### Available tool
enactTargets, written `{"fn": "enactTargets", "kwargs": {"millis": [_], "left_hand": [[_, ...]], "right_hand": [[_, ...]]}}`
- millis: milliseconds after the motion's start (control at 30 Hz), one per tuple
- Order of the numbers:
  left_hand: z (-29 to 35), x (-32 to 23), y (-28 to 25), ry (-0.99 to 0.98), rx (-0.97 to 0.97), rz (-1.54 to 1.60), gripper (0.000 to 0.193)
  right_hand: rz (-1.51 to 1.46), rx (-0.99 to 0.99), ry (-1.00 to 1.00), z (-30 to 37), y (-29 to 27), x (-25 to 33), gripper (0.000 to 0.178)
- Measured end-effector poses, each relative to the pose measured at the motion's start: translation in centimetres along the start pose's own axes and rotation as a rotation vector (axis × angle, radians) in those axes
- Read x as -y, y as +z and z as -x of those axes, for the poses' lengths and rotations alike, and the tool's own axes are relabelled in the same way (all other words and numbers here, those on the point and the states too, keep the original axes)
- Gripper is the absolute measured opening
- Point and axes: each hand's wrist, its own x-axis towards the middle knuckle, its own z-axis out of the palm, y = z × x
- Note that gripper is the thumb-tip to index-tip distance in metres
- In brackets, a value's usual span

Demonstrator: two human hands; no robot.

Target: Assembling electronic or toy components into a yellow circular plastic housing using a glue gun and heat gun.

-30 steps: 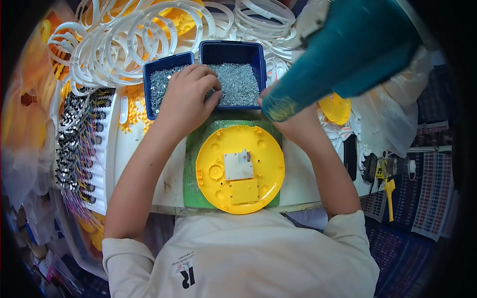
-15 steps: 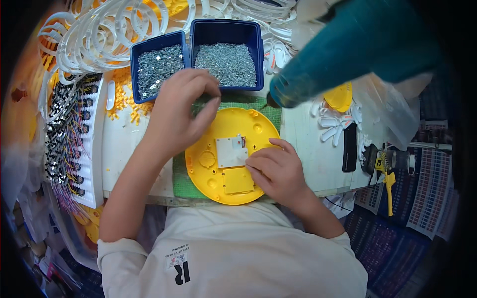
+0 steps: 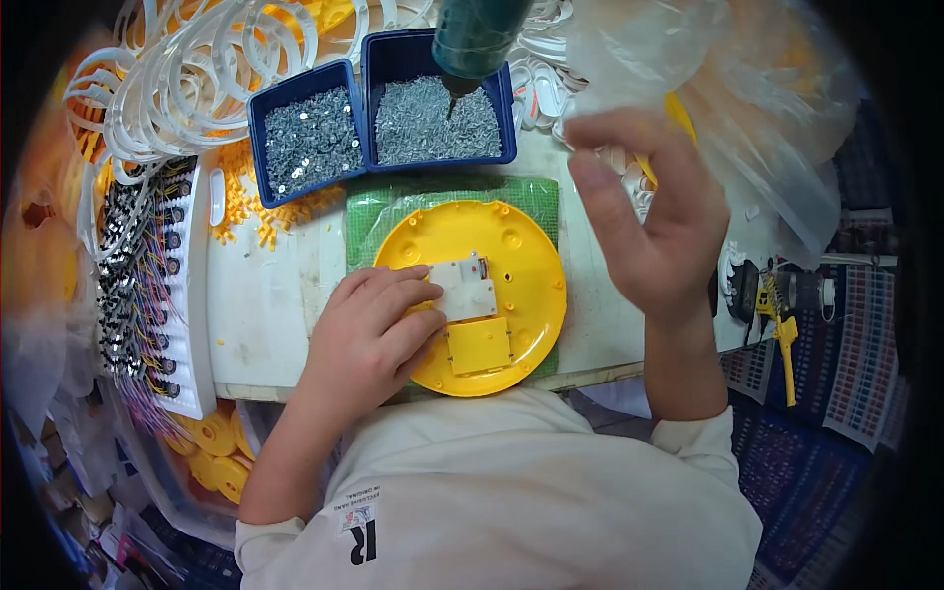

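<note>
A round yellow plastic shell (image 3: 536, 329) lies inside-up in front of me on a green mat (image 3: 379, 214). Set in its middle are a white plastic box (image 3: 470, 299) and, nearer me, a square yellow cover (image 3: 480, 346). My left hand (image 3: 379, 334) rests over the shell's left side, its stretched fingers touching the white box's left edge; its thumb is hidden. Raised over the table at the right, my right hand (image 3: 654, 211) is open, thumb and curved fingers apart, with nothing visible in it. A teal power screwdriver (image 3: 480, 37) hangs with its bit over a screw bin.
Two blue bins (image 3: 506, 118) of small metal parts stand beyond the mat. White rings (image 3: 211, 74) and orange pieces (image 3: 264, 224) lie at the left, near a white foam tray (image 3: 189, 379) with wired parts. Clear plastic bags (image 3: 787, 177) and a yellow-handled tool (image 3: 786, 354) are at the right.
My left hand has come down from near the bins onto the shell and white box. My right hand has left the box and risen rightward. The screwdriver has swung left over the bins.
</note>
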Motion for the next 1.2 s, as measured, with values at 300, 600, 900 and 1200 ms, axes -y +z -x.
{"fn": "enactTargets", "kwargs": {"millis": [300, 600, 900, 1200], "left_hand": [[0.1, 0.1, -0.2, 0.010, -0.019, -0.055, 0.027], [-3.0, 0.4, -0.4, 0.003, 0.036, -0.029, 0.044], [-2.7, 0.4, 0.1, 0.025, 0.209, -0.155, 0.061], [-3.1, 1.0, 0.0, 0.003, 0.217, -0.146, 0.056]], "right_hand": [[-0.352, -0.021, 0.038, -3.2, 0.0, 0.8, 0.059], [-0.868, 0.177, 0.193, -4.4, -0.3, 2.0, 0.086], [-0.809, 0.075, 0.524, 1.8, 0.9, 1.1, 0.120], [-1.312, -0.017, 0.496, 4.1, 2.7, 2.9, 0.121]]}}
